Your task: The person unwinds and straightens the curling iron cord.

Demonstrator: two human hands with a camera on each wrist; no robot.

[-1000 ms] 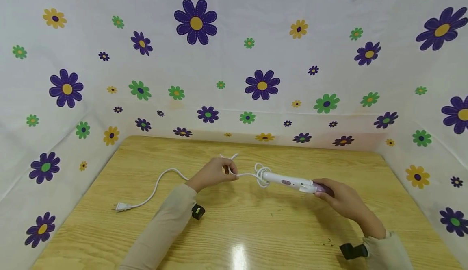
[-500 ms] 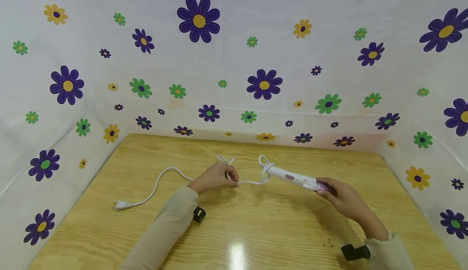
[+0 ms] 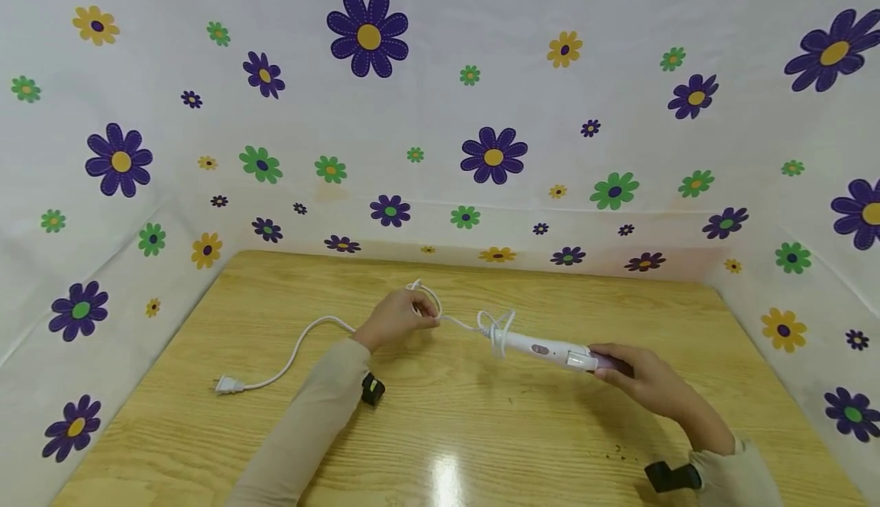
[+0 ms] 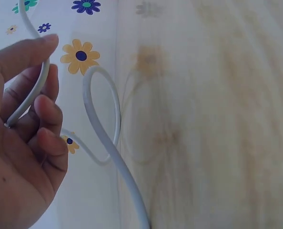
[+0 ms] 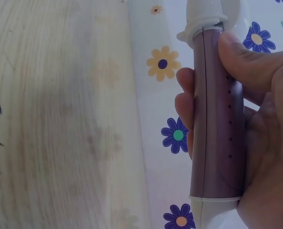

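Note:
A white and purple hair iron is held above the table, slightly tilted, its white handle end toward the left. My right hand grips its purple section, fingers behind and thumb along the side. White cord is looped around the handle end in a loose tangle. With thumb and fingers my left hand pinches that cord; in the left wrist view it runs across the curled fingers, and a free loop hangs beside them. The two-prong plug lies on the table at the left.
The wooden table is surrounded by a white flowered cloth at the back and sides. Small dark specks mark the table near my right wrist. Black wrist mounts sit at both sleeves.
My left hand has come toward me, then gone back up and left with the cord. The handle end rose and dipped again, its cord loops shifting. My right hand keeps its grip.

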